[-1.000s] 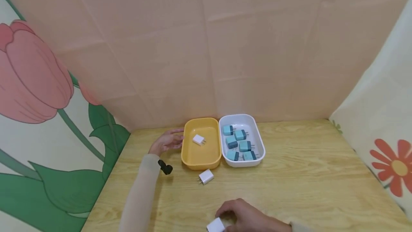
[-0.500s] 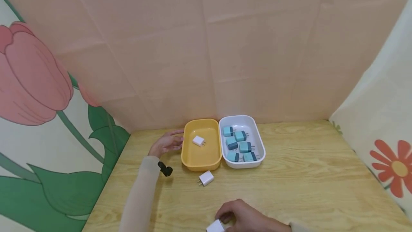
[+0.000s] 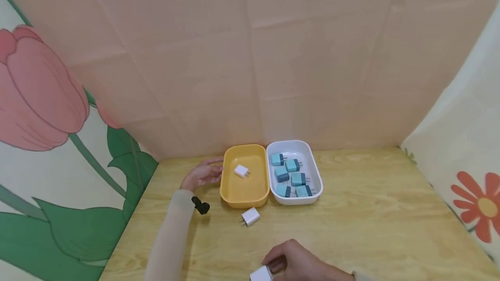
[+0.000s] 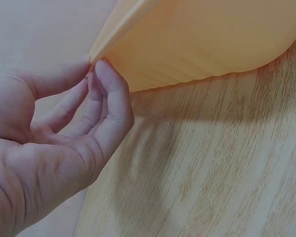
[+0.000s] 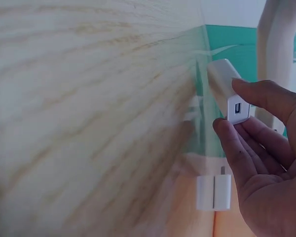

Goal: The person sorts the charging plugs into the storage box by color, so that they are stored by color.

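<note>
My left hand (image 3: 203, 174) is at the left side of a yellow tray (image 3: 245, 200). In the left wrist view its thumb and fingertips pinch the tray's rim (image 4: 123, 24). A white USB charger (image 3: 241, 171) lies inside that tray. Near the front edge of the head view, my right hand (image 3: 294, 261) pinches another white USB charger (image 3: 261, 274) between thumb and fingers. Its USB port faces the camera in the right wrist view, where the charger (image 5: 224, 89) looks tilted. A third white charger (image 3: 250, 216) lies on the table just in front of the yellow tray.
Right beside the yellow tray stands a white tray (image 3: 317, 185) with several teal chargers (image 3: 298, 179) in it. Both sit on a wood-grain table (image 3: 371, 211) against a pinkish cloth backdrop (image 3: 312, 55). Flower-printed cloths hang at both sides.
</note>
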`<state>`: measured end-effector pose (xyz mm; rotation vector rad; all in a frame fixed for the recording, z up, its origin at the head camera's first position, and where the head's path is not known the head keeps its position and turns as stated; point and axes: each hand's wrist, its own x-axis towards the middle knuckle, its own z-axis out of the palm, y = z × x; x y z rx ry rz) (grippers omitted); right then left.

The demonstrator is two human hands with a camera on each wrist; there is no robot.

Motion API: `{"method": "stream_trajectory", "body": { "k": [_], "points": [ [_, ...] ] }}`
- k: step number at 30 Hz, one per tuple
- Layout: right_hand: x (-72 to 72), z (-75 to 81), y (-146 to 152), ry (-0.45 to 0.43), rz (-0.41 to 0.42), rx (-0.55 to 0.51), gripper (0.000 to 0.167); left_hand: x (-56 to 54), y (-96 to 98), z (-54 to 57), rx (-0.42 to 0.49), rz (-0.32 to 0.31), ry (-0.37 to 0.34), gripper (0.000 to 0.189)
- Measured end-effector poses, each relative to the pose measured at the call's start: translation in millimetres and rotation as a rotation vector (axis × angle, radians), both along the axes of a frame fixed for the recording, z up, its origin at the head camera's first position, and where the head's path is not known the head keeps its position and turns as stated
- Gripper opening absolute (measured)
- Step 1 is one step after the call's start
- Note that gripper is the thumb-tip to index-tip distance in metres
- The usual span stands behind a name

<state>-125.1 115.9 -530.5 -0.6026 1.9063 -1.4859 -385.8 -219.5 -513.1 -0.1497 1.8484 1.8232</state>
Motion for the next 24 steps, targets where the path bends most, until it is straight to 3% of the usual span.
{"method": "stream_trajectory", "body": {
  "k": [7, 24],
  "points": [
    [-0.7, 6.3, -0.6, -0.012, -0.051, -0.040, 0.029, -3.2, 1.1, 1.2, 0.015, 0.000, 0.015, 0.057],
    [-7.1, 9.4, -9.8, 0.035, -0.106, -0.069, 0.031, 4.3, 1.9, 1.2, 0.026, -0.006, -0.005, 0.058]
  ]
}}
